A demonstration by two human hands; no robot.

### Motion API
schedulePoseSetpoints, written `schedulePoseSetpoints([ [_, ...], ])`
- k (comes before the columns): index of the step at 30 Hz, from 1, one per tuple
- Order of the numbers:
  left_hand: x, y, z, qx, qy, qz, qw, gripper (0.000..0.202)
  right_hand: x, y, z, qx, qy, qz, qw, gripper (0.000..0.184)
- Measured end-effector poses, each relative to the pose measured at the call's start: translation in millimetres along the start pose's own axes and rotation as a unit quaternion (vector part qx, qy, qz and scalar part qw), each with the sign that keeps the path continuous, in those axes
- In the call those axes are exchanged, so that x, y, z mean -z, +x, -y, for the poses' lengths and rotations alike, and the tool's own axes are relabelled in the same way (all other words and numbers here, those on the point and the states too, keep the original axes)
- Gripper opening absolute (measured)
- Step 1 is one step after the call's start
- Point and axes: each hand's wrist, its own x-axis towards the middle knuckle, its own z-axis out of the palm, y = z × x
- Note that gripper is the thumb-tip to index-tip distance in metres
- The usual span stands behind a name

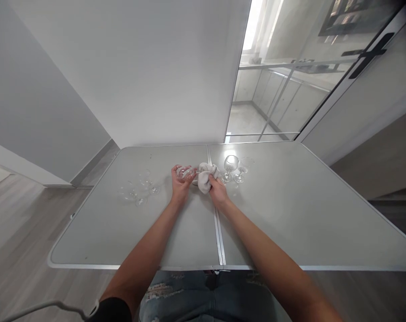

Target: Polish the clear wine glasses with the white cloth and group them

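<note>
- The held glass [185, 171] is being kept above the table [273, 214], near its middle seam [219, 239], with its stem end directed at the white cloth [206, 178].
- Its bowl is being gripped by the left hand [180, 184], whose fingers are being curled around it.
- The cloth is being clasped by the right hand [218, 190], its thumb being pressed on the folds; whether the glass foot is also being pinched inside cannot be told.
- The wiping is being judged as partway through: one glass is being handled, while four are being left standing on the table, untouched by either hand.
- Of these, one pair is possibly being set aside as done and the other as left to do; which is which is not being shown.
- Five stemmed glasses are being counted: one in hand, two on the left ( [133, 196] and [149, 183]), two on the right ( [228, 167] and [243, 169]).
- One cloth is being counted, and one table, its top being split into two panels by the seam.
</note>
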Motion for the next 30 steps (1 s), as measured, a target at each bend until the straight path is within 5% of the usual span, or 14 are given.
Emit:
schedulePoseSetpoints([
  [3, 0.4, 1.1, -0.4, -0.002, 0.003, -0.021, 1.000, 0.065, -2.7, -3.4, 1.8, 0.004, -0.012, -0.004, 1.000, 0.038],
  [10, -3.3, -3.4, -1.4, 0.026, -0.011, 0.034, 0.999, 0.065, 3.3, 3.6, 1.0, 0.022, -0.021, -0.015, 0.999, 0.042],
  [17, -1.3, 1.4, -4.2, -0.014, -0.002, -0.040, 0.999, 0.066, 3.3, -1.7, -1.0, 0.033, -0.077, -0.006, 0.997, 0.044],
  [24, -2.4, -2.7, -3.1, 0.029, -0.005, 0.026, 0.999, 0.067, 8.0, 2.2, 2.5, 0.041, -0.088, -0.014, 0.995, 0.049],
  [30, 2.9, 2.1, -2.4, -0.014, 0.001, -0.035, 0.999, 0.060, 1.5, -5.9, 5.9, 0.060, -0.165, -0.004, 0.985, 0.044],
])
